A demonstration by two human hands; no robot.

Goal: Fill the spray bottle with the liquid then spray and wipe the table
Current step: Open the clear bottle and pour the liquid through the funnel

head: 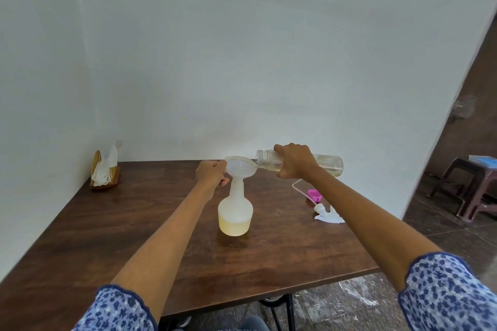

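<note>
our left hand fingers pinch the funnel on the spray bottle; our right hand fingers grip the tipped clear bottle.

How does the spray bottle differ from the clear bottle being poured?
The spray bottle stands upright on the table; the clear bottle is held roughly horizontal by the right hand. The spray bottle is cloudy white with a funnel in its neck; the clear bottle is transparent, its mouth open. Both hold yellowish liquid.
</note>
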